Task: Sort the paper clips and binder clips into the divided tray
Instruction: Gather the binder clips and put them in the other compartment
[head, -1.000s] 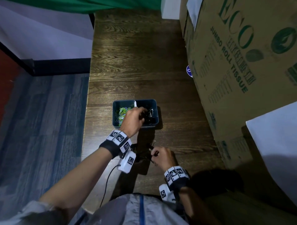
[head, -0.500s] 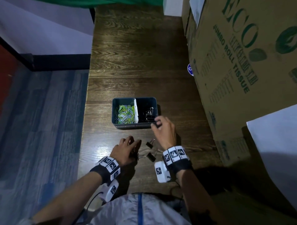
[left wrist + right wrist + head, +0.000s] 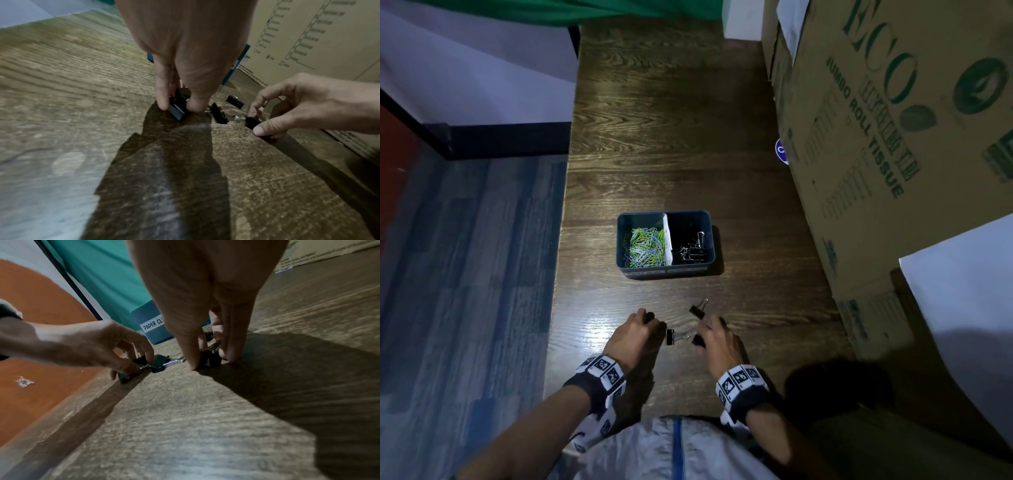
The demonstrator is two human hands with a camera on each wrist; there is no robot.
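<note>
The dark teal divided tray [image 3: 664,270] holds coloured paper clips [image 3: 643,246] in its left half and black binder clips [image 3: 693,251] in its right half. Near the table's front edge my left hand [image 3: 650,318] pinches a black binder clip [image 3: 177,110] between thumb and finger, low on the wood. My right hand [image 3: 700,337] pinches another binder clip [image 3: 209,361] that rests on the table. A loose binder clip [image 3: 671,337] lies between the two hands. A further binder clip [image 3: 698,310] lies just beyond my right hand.
A large cardboard box [image 3: 876,137] walls off the right side of the wooden table [image 3: 671,137]. The table's left edge drops to a blue-grey floor [image 3: 465,274]. A white sheet [image 3: 962,291] covers something at the right front.
My right hand has come back from the tray's right half to the table and taken a binder clip. My left hand, at the tray one second ago, now pinches a clip on the table.
</note>
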